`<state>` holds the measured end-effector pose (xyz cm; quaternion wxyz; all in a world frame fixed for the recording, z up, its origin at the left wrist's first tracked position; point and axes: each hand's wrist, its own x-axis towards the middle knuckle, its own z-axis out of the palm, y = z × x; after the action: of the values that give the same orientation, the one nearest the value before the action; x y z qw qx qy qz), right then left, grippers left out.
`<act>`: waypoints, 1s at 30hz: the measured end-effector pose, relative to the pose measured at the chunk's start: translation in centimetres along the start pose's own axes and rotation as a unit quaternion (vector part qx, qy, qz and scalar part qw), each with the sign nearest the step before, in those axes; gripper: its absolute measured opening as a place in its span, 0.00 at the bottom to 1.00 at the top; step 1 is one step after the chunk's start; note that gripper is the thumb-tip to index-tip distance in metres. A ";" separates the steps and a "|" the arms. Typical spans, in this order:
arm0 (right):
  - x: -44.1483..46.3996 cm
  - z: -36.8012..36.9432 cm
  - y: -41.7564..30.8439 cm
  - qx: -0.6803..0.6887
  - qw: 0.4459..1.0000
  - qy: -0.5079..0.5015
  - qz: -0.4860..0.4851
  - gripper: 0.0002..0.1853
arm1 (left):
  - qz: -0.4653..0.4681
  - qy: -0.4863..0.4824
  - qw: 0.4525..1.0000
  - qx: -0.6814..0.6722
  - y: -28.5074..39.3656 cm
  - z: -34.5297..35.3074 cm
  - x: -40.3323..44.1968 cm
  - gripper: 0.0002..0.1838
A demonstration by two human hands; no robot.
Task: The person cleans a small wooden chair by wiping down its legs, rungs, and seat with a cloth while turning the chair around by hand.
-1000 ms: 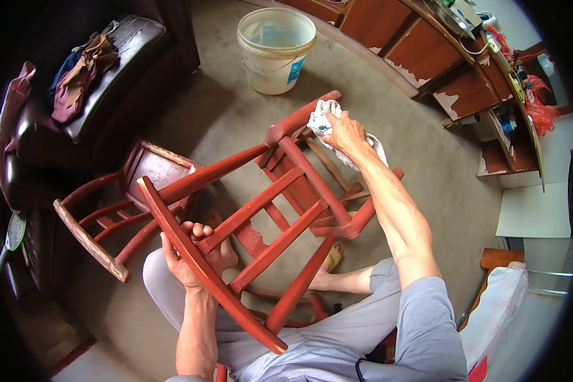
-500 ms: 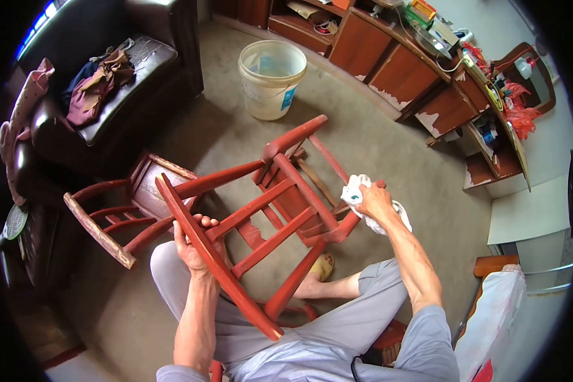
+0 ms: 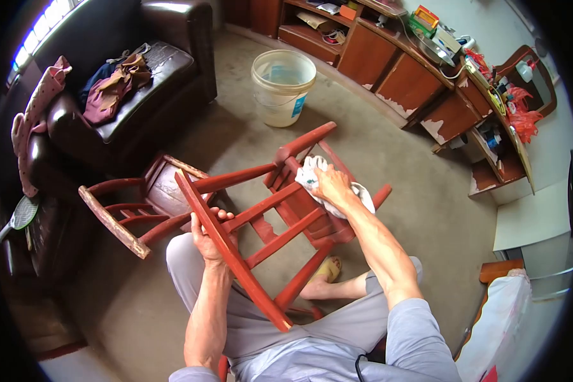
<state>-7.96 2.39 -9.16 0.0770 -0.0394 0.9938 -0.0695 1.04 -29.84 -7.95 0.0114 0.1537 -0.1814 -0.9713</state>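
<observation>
A red wooden chair [image 3: 232, 254] lies tipped over my lap, its top rail towards me and its legs pointing away. My left hand [image 3: 212, 234] grips that rail from the left, fingers curled around its edge. In my right hand [image 3: 332, 186] is a white cloth [image 3: 311, 173], pressed on the crossbar near the seat end of the chair. Part of the cloth hangs past my wrist and covers some of the seat frame.
Left of my knee stands a second, worn chair [image 3: 172, 184]. A white bucket [image 3: 283, 89] is on the floor ahead. A dark sofa [image 3: 153, 76] with clothes [image 3: 118, 86] is at the left, and peeling cabinets [image 3: 407, 86] line the right back.
My right hand with the cloth moved from the chair's upper leg to the right corner, then back left onto the crossbar. My left hand keeps its hold. The view has shifted a little.
</observation>
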 end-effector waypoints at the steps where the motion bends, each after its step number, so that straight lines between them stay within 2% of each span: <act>1: -1.5 -0.2 0.8 -0.040 0.999 -0.010 -0.022 0.27 | 0.004 0.001 1.000 0.002 0.0 -0.2 0.2 0.26; 3: -5.5 -0.6 1.9 -0.063 0.998 -0.028 -0.016 0.26 | -0.003 -0.002 1.000 -0.004 -0.1 -0.1 0.4 0.26; 9: -16.0 0.4 5.5 -0.011 0.999 -0.014 0.046 0.31 | 0.008 -0.010 1.000 0.011 0.1 0.0 0.5 0.25; 10: -17.0 0.3 5.6 0.013 0.998 0.003 0.069 0.32 | 0.017 -0.055 0.997 0.042 0.4 -0.2 0.4 0.25; 12: -18.1 0.9 6.3 0.069 0.989 0.012 0.129 0.33 | 0.040 -0.046 0.995 0.078 0.4 -0.2 0.4 0.24; 13: -18.4 1.7 6.9 0.072 0.989 0.012 0.130 0.33 | 0.065 -0.034 0.991 0.114 0.6 -0.2 0.3 0.25; 14: -18.5 2.4 7.6 0.102 0.980 0.052 0.161 0.35 | 0.091 -0.037 0.977 0.189 0.7 -0.3 -0.2 0.27; 16: -18.3 4.2 9.5 0.150 0.957 0.110 0.222 0.38 | 0.108 -0.053 0.969 0.214 0.8 1.7 -2.0 0.30; 17: -18.1 5.2 10.8 0.152 0.957 0.111 0.222 0.38 | 0.125 -0.068 0.962 0.233 0.8 2.4 -2.7 0.35; 18: -17.6 6.9 12.7 0.238 0.921 0.135 0.276 0.37 | 0.126 -0.118 0.962 0.211 0.9 2.2 -3.5 0.39; 20: -16.8 9.2 14.0 0.446 0.809 0.175 0.342 0.32 | 0.148 -0.113 0.958 0.221 -0.2 2.7 -5.9 0.40; 21: -17.0 8.9 13.2 0.448 0.806 0.178 0.343 0.32 | 0.166 -0.103 0.954 0.227 -0.9 2.8 -7.1 0.41; 22: -17.5 8.4 12.3 0.508 0.763 0.195 0.349 0.30 | 0.143 -0.090 0.951 0.257 -1.4 2.0 -8.3 0.46; 23: -18.0 7.8 11.5 0.564 0.716 0.211 0.353 0.29 | 0.140 -0.093 0.951 0.258 -2.0 1.4 -9.5 0.46; 24: -18.5 8.7 12.2 0.601 0.687 0.205 0.354 0.26 | 0.178 -0.101 0.914 0.349 -2.7 1.1 -10.8 0.46; 25: -19.2 8.9 12.4 0.601 0.684 0.208 0.357 0.26 | 0.215 -0.110 0.867 0.436 -3.5 1.9 -11.8 0.46; 26: -20.0 9.0 12.7 0.660 0.629 0.189 0.364 0.24 | 0.249 -0.096 0.844 0.466 -4.5 2.7 -13.0 0.47; 27: -20.6 8.7 12.6 0.715 0.570 0.169 0.368 0.22 | 0.269 -0.105 0.843 0.455 -5.8 3.8 -13.9 0.46; 28: -21.3 8.5 12.5 0.715 0.566 0.175 0.371 0.22 | 0.293 -0.090 0.795 0.524 -6.6 4.8 -14.5 0.45; 29: -22.0 7.7 12.0 0.738 0.526 0.162 0.392 0.22 | 0.315 -0.074 0.741 0.588 -7.3 5.9 -14.8 0.45; 30: -22.6 7.3 11.8 0.759 0.483 0.147 0.411 0.23 | 0.357 -0.098 0.720 0.587 -8.1 7.2 -14.7 0.42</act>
<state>14.64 15.10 -14.67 -0.0507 0.4579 0.4549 -0.7621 13.15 -18.61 -0.15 0.2475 -0.0423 -0.7568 -0.6035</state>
